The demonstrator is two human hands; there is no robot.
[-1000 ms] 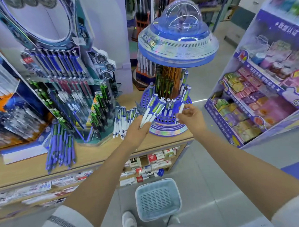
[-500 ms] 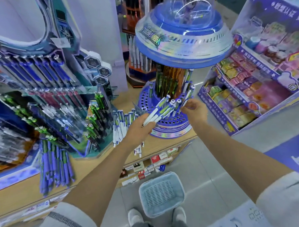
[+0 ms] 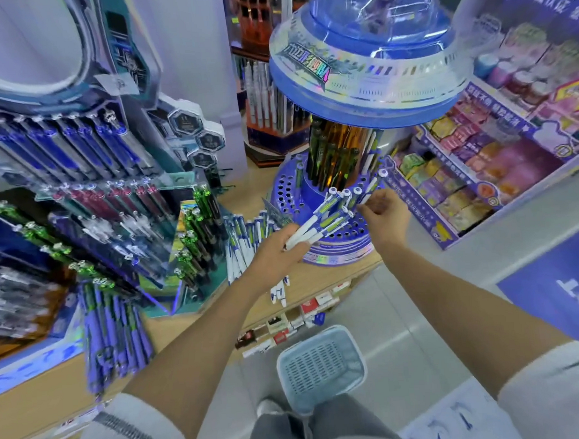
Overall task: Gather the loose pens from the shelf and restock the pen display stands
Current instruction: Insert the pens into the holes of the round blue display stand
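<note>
Well, my left hand (image 3: 273, 253) is curled tight round a bundle of white-and-blue pens (image 3: 324, 217), their clicker ends fanned up and away from my palm. Just right of that bundle, my right hand (image 3: 386, 215) has thumb and forefinger pinched on a single pen (image 3: 374, 184), which slants up from my fingertips. Directly beneath both hands sits the round blue base (image 3: 339, 255) of the pen display stand, dotted with open holes. Just beyond my fingers, dark green pens (image 3: 325, 151) stand round its orange middle column. Close on the left of my left hand, loose pens (image 3: 245, 234) of the same white-and-blue kind lie heaped on the wooden shelf (image 3: 173, 327). Farther left along it lies a row of purple pens (image 3: 113, 326). Well below my wrists, a pale blue basket (image 3: 321, 364) stands on the floor. High above both hands spreads the stand's domed top (image 3: 367, 60).
</note>
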